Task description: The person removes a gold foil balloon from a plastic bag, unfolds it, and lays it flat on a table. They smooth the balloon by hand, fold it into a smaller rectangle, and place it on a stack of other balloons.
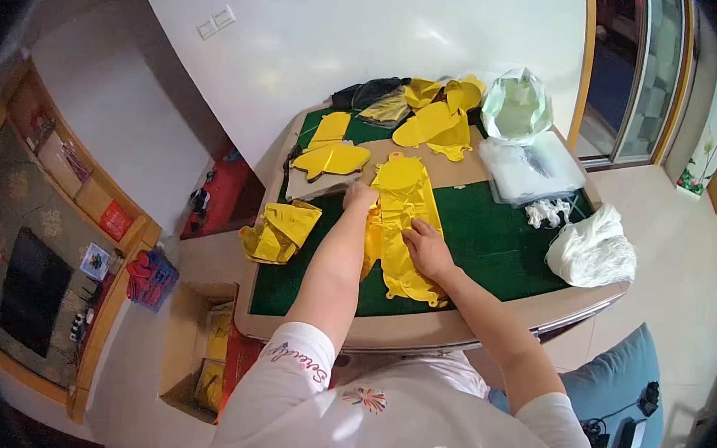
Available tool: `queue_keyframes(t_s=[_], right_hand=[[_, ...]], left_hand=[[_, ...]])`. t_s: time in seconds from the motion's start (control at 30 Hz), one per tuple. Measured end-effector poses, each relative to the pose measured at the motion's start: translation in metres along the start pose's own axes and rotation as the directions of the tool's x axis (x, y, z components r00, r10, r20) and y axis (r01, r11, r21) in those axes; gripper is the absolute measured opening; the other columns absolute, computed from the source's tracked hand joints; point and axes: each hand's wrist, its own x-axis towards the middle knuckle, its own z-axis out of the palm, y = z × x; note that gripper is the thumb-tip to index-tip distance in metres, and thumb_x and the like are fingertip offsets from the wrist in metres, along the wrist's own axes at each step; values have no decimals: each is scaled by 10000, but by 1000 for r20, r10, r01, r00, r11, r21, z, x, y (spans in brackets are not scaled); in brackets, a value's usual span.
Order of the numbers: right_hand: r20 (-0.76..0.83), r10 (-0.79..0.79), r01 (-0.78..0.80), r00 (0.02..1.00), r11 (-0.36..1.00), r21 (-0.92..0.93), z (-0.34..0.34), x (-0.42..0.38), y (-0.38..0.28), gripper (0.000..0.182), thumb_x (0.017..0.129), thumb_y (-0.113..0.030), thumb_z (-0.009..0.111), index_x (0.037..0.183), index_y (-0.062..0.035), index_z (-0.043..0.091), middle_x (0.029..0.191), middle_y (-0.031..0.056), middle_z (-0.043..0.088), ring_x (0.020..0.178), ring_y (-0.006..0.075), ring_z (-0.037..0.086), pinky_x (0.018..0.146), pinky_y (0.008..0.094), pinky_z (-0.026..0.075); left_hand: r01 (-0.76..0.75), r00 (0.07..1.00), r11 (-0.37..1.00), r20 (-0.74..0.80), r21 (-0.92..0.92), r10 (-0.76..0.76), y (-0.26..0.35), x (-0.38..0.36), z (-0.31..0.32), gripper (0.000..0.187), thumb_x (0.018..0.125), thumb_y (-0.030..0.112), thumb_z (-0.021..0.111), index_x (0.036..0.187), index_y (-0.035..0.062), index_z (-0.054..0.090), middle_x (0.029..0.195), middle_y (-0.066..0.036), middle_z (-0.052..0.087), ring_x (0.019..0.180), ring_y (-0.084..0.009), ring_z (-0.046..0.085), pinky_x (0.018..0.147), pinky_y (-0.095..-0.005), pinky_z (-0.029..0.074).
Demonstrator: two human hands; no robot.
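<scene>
The yellow sheet [405, 185] lies at the middle of the clock, lengthwise on the green tabletop [500, 258], with creases across it and 6 o'clock nearest the person. The left hand [361, 196] is at its 10 o'clock edge, fingers curled in; whether that grip is clamped on the edge, I cannot tell. The right hand [428, 250] rests on it towards 4 o'clock, fingers bent onto the surface; whether they pinch or only press is also unclear.

The step in hand looks like spreading or straightening the sheet. The next move seems to call for steadying one side while easing the creases out from the other, without dragging the sheet.

Farther out, a fish-shaped piece [330, 160] lies at 10 o'clock, a folded bundle [281, 233] at 9, a dark bag [368, 93] at 11 and a yellow heap [437, 122] at 12. A white bag [518, 110] stands at 1, clear bags [529, 169] lie at 2, and white string [593, 249] at 3.
</scene>
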Motion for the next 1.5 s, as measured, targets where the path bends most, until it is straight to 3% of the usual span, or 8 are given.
queue_keyframes(t_s=[0.27, 0.57, 0.63, 0.7, 1.03, 1.23, 1.37, 1.5], right_hand=[[-2, 2, -2, 1000, 999, 32, -2, 0, -3, 224, 869, -140, 542, 1049, -27, 611, 1220, 196, 525, 1145, 352, 488, 971, 395, 397], [49, 2, -4, 999, 999, 35, -3, 2, -1, 248, 860, -137, 521, 1073, -43, 606, 1218, 219, 520, 1148, 369, 476, 982, 419, 382], [61, 35, -38, 998, 998, 55, -1, 1, -1, 249, 855, -135, 527, 1072, -45, 608, 1221, 216, 520, 1150, 367, 476, 979, 416, 388], [-9, -34, 34, 999, 999, 14, -1, 1, 0, 237, 853, -118, 544, 1065, -31, 604, 1197, 192, 524, 1109, 356, 501, 945, 404, 409], [21, -23, 23, 1000, 1000, 6, 1, 2, 1, 237, 863, -148, 533, 1060, -42, 609, 1206, 213, 532, 1155, 363, 476, 982, 418, 386], [39, -2, 2, 999, 1000, 14, 0, 2, -1, 248, 862, -145, 532, 1073, -36, 603, 1209, 211, 529, 1157, 359, 475, 986, 422, 381], [33, -13, 12, 999, 1000, 15, -5, 2, -4, 254, 859, -136, 531, 1082, -37, 600, 1210, 209, 527, 1157, 357, 474, 987, 419, 381], [23, -22, 22, 999, 1000, 5, -2, 2, -3, 251, 851, -123, 535, 1076, -38, 605, 1206, 207, 530, 1154, 356, 476, 986, 415, 383]], left_hand=[[-105, 980, 989, -155, 108, 121, 3, 5, 8, 467, 802, 322, 640, 1167, 39, 569, 1224, -154, 562, 1111, -300, 555, 900, -400, 463], [209, 843, 977, 499, 35, -199, -55, 10, -41, 891, 719, 620, 653, 1276, -48, 457, 1290, -211, 479, 1001, -330, 570, 801, -386, 479], [166, 866, 983, 466, 71, -180, -58, -4, -44, 888, 700, 585, 691, 1261, -67, 468, 1262, -215, 504, 989, -325, 580, 777, -377, 492], [-275, 893, 912, 433, 306, 124, -61, 0, -41, 898, 659, 579, 718, 1238, -70, 495, 1210, -225, 539, 971, -336, 589, 772, -398, 497], [-75, 799, 994, 592, -76, 106, -71, -31, -64, 343, 745, 263, 754, 918, -1, 619, 883, -60, 639, 765, -166, 617, 627, -324, 501], [234, 805, 434, 424, -870, 416, -91, -34, -46, 430, 834, 522, 588, 920, 101, 598, 742, -6, 594, 594, -114, 542, 536, -249, 431], [252, 889, 784, 456, -568, 45, -90, -20, -46, 713, 772, 679, 536, 1051, 25, 587, 829, -79, 627, 627, -168, 572, 569, -284, 453], [27, 880, 928, 449, -371, 154, -74, -3, -39, 725, 750, 603, 627, 1050, -57, 600, 1012, -177, 617, 925, -248, 613, 752, -380, 484]])
